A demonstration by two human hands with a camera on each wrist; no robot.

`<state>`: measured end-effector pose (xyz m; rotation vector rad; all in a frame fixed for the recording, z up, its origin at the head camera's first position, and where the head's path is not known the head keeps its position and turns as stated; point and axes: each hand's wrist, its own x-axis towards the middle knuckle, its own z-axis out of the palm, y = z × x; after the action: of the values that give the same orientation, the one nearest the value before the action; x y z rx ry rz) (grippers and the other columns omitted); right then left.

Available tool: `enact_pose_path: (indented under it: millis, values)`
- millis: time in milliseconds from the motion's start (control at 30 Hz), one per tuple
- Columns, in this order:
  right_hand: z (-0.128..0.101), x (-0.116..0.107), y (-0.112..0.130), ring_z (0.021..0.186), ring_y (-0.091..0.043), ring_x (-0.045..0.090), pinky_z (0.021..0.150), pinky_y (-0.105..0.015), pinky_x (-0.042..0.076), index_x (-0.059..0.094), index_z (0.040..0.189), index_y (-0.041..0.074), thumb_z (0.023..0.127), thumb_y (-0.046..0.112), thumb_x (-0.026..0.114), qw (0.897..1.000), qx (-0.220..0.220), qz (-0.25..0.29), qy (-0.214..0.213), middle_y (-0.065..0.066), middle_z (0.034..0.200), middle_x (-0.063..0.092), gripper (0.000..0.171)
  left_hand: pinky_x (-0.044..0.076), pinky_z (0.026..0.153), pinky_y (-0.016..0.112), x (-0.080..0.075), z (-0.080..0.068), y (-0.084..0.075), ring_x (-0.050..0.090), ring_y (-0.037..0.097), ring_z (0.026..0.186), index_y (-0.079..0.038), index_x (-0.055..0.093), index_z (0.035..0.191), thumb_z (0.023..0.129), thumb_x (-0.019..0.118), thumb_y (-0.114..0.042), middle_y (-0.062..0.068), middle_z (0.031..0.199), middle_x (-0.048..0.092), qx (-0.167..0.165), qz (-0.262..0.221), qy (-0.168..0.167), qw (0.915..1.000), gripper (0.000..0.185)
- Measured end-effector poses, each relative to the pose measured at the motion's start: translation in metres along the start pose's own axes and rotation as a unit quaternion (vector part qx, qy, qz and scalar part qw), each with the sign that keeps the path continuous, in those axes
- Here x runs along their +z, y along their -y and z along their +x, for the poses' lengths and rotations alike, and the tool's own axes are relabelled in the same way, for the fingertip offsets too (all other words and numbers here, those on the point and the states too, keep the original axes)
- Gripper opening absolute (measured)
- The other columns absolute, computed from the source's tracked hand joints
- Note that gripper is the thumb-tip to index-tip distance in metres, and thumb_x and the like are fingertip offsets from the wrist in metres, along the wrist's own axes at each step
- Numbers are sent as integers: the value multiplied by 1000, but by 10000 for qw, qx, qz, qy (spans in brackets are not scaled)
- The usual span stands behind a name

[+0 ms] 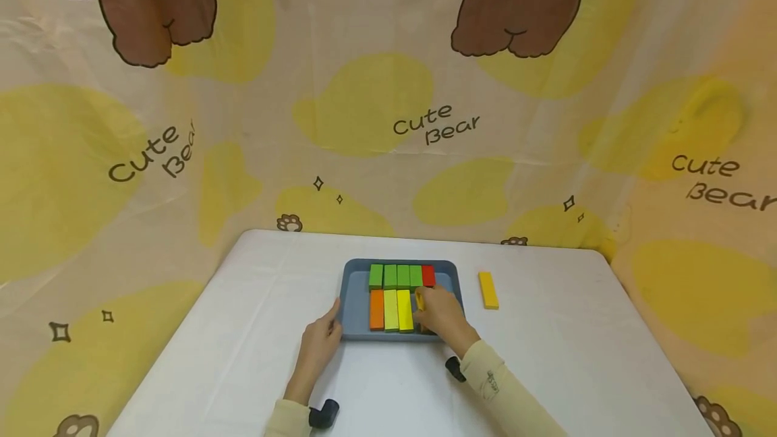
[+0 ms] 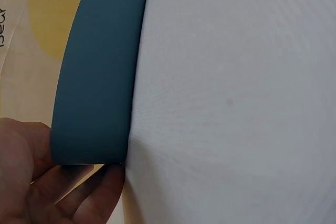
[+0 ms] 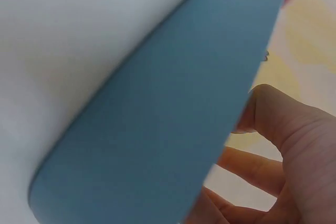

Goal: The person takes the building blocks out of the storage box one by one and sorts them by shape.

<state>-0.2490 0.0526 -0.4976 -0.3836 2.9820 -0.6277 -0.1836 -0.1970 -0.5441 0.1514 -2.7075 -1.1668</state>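
A blue-grey tray [image 1: 355, 315] lies on the table and holds rectangular blocks in two rows. Several green blocks [image 1: 390, 276] and a red block [image 1: 428, 275] make up the back row. In front stand an orange block [image 1: 377, 309], a pale yellow-green block [image 1: 391, 310] and a yellow block [image 1: 405, 310]. My left hand [image 1: 320, 342] grips the tray's left edge near the front corner, also seen in the left wrist view. Over the tray's right front part, my right hand [image 1: 446, 315] pinches a yellow-orange block [image 1: 419, 301], partly hidden by the fingers. The tray wall [image 3: 157, 103] hides it in the right wrist view.
Right of the tray, a single yellow-orange block [image 1: 488, 290] lies on the white table [image 1: 546, 356]. Patterned cloth [image 1: 364, 174] hangs behind the table and at both sides. Black wrist devices [image 1: 324, 414] sit under the forearms.
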Motion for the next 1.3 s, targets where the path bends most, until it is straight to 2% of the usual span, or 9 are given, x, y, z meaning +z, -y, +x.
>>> enact_pose_path:
  millis: [400,600,767,1033,1300]
  values:
    - [0,-45,-13,75,-21,53,61,-30,48,64,127,4,79,18,74,9988,-105,32,-475,-16,101,64,51,28,47,22,-2,4,1,26,6,49,-6,48,144,92,53,-6,-5,56,33,53,-35,-14,10000,52]
    - [2,-65,-39,79,-25,55,67,-36,51,62,128,3,80,19,71,9981,118,-100,-600,-19,103,64,51,29,47,22,-1,6,2,26,6,49,-6,48,144,93,52,-7,-6,56,34,47,-20,37,10000,52]
    - [3,-76,-70,79,-27,56,67,-41,50,63,125,1,79,19,70,9970,137,-322,-695,-18,95,64,50,29,47,22,0,5,2,27,6,48,-6,48,144,92,52,-7,-5,56,35,0,-38,18,10000,52]
    - [2,-88,-110,82,-30,55,71,-44,50,62,122,-2,83,17,71,9979,364,-394,-373,-20,95,62,45,29,47,22,-1,5,1,26,7,49,-7,48,144,92,52,-6,-5,57,35,-36,-40,21,10000,51]
    - [5,-83,-136,85,-31,56,78,-48,49,61,123,-5,82,16,72,9974,445,-563,-41,-20,98,65,47,28,46,22,0,3,2,25,7,48,-7,49,144,92,52,-7,-5,55,33,-32,-59,29,10000,51]
